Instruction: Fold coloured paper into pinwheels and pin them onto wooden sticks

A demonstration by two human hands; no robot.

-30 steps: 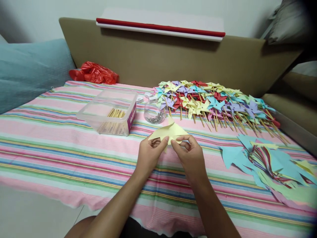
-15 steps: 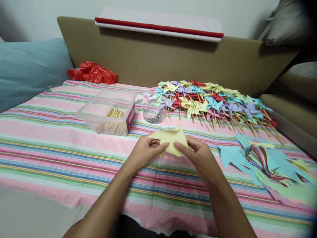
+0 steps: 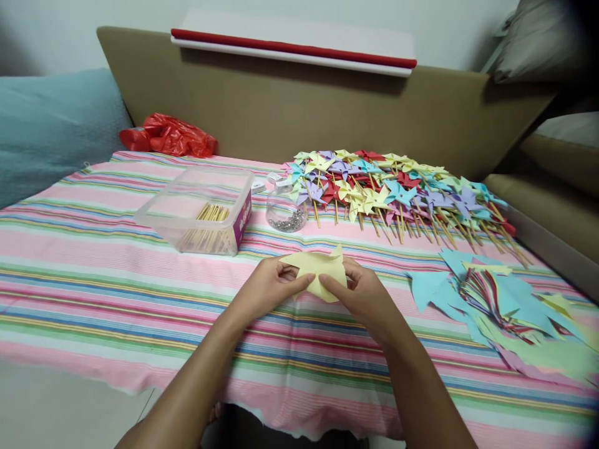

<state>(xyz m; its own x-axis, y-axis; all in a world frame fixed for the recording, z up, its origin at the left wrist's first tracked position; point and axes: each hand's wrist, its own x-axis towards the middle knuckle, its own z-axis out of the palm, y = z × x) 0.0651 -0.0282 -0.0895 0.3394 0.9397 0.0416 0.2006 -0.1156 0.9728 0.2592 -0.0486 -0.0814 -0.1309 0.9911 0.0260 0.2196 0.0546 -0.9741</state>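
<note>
A pale yellow sheet of paper (image 3: 321,265), partly folded with pointed corners sticking up, is held between both hands above the striped cloth. My left hand (image 3: 276,284) pinches its left side, thumb on top and fingers curled beneath. On the other side my right hand (image 3: 358,288) grips the paper the same way, its thumb close to the left thumb near the middle. The fingertips under the paper are hidden. Beyond the hands stand a clear plastic box (image 3: 206,240) with wooden sticks (image 3: 213,215) and a round clear container (image 3: 286,212) of small metal pins.
Many finished paper pinwheels (image 3: 397,190) on sticks lie in a heap at the back right. Loose coloured paper pieces (image 3: 515,305) spread at the right. A red plastic bag (image 3: 178,136) sits at the back left on the striped cloth (image 3: 140,299).
Both hands still hold the yellow paper, and its folded corners have shifted slightly under the thumbs. The whole view has moved a little, so things appear slightly further left.
</note>
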